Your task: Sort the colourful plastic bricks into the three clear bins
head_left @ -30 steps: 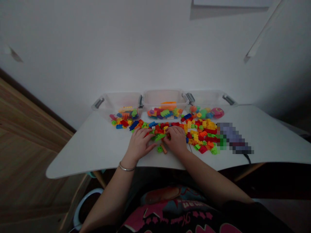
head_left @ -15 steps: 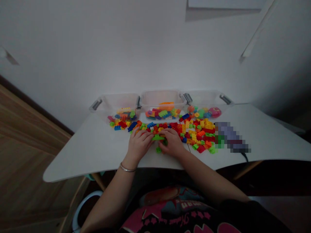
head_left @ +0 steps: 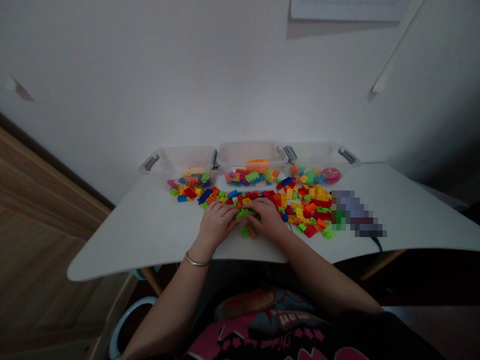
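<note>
Between my two hands is a long green building brick (head_left: 245, 214), held just above the near part of the table. My left hand (head_left: 216, 224) grips its left end, the fingers closed and a bracelet on the wrist. Closed on its right end is my right hand (head_left: 267, 218), whose fingers cover part of the brick. Just below the hands, a small green brick (head_left: 245, 232) and an orange brick (head_left: 251, 231) lie on the table. Beyond my fingers spreads a pile of mixed toy bricks (head_left: 296, 207) in red, yellow, orange, blue and green.
Three clear plastic bins stand along the wall: a left bin (head_left: 187, 152) and a middle bin (head_left: 251, 150) with bricks, and a right bin (head_left: 318, 150) with rounded toys. A pixelated object (head_left: 354, 212) with a dark cord lies right of the pile on the white table (head_left: 131, 240).
The green brick has turned slightly between my hands. The orange brick beside the small green one now shows below my right hand. The view has tilted slightly.
</note>
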Tool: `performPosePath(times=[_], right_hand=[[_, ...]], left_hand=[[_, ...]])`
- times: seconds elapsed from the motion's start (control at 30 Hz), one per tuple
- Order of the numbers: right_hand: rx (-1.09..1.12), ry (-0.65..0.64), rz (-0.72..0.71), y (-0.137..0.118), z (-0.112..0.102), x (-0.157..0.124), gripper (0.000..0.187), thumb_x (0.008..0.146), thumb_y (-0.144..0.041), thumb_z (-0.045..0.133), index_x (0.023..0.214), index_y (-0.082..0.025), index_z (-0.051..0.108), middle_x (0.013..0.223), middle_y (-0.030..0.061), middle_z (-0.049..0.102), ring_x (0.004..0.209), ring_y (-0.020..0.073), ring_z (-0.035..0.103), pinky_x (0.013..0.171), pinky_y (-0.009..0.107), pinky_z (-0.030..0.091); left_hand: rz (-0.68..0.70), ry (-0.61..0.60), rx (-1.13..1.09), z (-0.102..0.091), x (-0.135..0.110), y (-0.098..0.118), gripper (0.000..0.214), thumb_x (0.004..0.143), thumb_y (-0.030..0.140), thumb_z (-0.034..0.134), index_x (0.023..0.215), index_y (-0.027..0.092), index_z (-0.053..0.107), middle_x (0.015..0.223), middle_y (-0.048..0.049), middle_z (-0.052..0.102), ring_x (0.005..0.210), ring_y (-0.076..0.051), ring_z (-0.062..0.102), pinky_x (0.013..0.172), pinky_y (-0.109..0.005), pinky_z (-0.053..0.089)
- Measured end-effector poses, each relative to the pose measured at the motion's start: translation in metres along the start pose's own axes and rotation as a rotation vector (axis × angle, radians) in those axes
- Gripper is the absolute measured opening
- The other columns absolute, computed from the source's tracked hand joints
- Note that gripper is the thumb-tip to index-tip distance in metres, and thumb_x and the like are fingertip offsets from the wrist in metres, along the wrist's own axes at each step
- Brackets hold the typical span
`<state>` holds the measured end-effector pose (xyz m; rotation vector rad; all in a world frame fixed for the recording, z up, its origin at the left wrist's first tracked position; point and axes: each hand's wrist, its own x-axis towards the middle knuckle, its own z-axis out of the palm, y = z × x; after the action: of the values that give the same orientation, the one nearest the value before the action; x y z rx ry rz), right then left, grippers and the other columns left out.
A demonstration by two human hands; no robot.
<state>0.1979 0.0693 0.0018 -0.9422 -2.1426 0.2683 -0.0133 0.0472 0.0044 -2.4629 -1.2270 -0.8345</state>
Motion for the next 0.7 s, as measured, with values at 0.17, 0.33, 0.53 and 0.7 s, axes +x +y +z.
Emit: performPosePath(times=[0.17, 0.33, 0.53, 0.7], right_hand=[[0.054, 0.278, 0.105, 0.023, -0.023, 0.007, 0.019, 0.085, -0.026, 0.061, 0.103, -0.022, 0.065, 0.102, 0.0078, 0.07, 0.098, 0.0241, 0.063, 0.09, 0.042, 0.051], [0.045, 0.686, 0.362, 0.069, -0.076, 0.02, 0.028, 0.083, -0.038, 0.059, 0.106, -0.022, 0.055, 0.102, 0.007, 0.064, 0.089, 0.0204, 0.062, 0.075, 0.035, 0.053], [-0.136, 0.772, 0.447, 0.12, -0.134, 0.045, 0.026, 0.082, -0.03, 0.054, 0.105, -0.019, 0.055, 0.101, 0.0082, 0.064, 0.088, 0.0205, 0.063, 0.078, 0.037, 0.051], [-0.259, 0.62, 0.545, 0.146, -0.143, 0.057, 0.026, 0.077, -0.023, 0.052, 0.099, -0.017, 0.065, 0.097, 0.0086, 0.068, 0.089, 0.0228, 0.064, 0.087, 0.041, 0.049]], left_hand=[[-0.016, -0.075, -0.06, 0.005, -0.002, -0.001, 0.028, 0.091, 0.03, 0.058, 0.117, 0.021, 0.065, 0.12, -0.0101, 0.068, 0.11, -0.025, 0.061, 0.093, -0.044, 0.049], [0.001, -0.122, -0.031, 0.011, -0.005, -0.003, 0.022, 0.09, 0.021, 0.057, 0.107, 0.022, 0.069, 0.115, -0.0081, 0.07, 0.105, -0.024, 0.063, 0.091, -0.045, 0.05], [0.0, -0.119, -0.009, 0.014, -0.006, -0.004, 0.023, 0.087, 0.019, 0.059, 0.107, 0.023, 0.07, 0.116, -0.0074, 0.07, 0.104, -0.025, 0.063, 0.09, -0.045, 0.051], [-0.017, -0.116, -0.021, 0.013, -0.007, -0.004, 0.025, 0.087, 0.018, 0.058, 0.108, 0.024, 0.071, 0.115, -0.0076, 0.071, 0.104, -0.024, 0.064, 0.089, -0.045, 0.052]])
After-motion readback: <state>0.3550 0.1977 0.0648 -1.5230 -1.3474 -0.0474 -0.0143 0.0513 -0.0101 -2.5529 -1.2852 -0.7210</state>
